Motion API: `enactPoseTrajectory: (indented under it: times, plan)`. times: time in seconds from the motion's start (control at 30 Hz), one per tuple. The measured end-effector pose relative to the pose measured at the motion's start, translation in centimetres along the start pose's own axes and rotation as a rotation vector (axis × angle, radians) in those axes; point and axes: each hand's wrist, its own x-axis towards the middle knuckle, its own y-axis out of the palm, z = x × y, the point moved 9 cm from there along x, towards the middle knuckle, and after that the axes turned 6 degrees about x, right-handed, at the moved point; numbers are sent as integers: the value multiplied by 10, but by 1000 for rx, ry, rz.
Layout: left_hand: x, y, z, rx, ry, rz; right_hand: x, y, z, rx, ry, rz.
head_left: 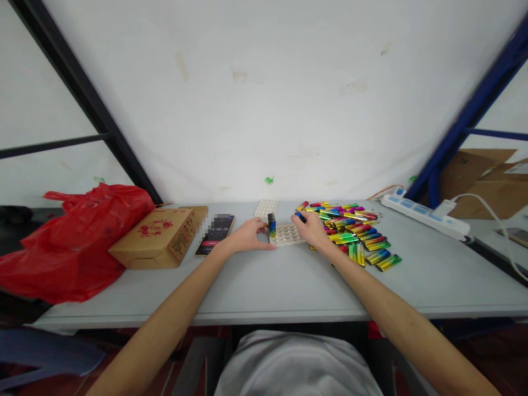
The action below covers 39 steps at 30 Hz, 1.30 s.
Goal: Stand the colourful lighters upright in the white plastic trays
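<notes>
A pale tray with rows of holes [284, 235] lies on the table between my hands. Two or so lighters [271, 225] stand upright at its left end. My left hand [251, 235] is beside them at the tray's left edge, thumb and fingers apart, holding nothing. Over the tray's right end, my right hand [311, 227] is closed on a lighter [301, 216], whose dark end shows past the fingers. To the right of it spreads a pile of shiny multicoloured lighters [358, 228], lying on their sides. Another pale tray [266, 208] lies behind, near the wall.
A phone [215, 235], a brown cardboard box [154, 237] and a red plastic bag [82, 242] stand to the left. A white power strip [424, 215] with a cable lies at the back right. The wall rises behind the table.
</notes>
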Motion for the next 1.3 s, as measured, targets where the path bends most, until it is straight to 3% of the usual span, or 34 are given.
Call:
enactPoseTrajectory:
  times: [0.2,0.57,0.8,1.17,1.3]
  plan:
    - [0,2,2,-17,6,5,-2,-2,10,-8,-45,-22]
    - [0,2,3,-37,1,-2,-11,17,29,-70,-282,143]
    - [0,3,4,-28,-1,3,-10,20,22,-76,-176,207]
    - [0,5,7,-25,-5,-6,-20,46,28,-144,-274,427]
    - [1,4,4,-43,7,-6,-24,48,40,-265,-370,419]
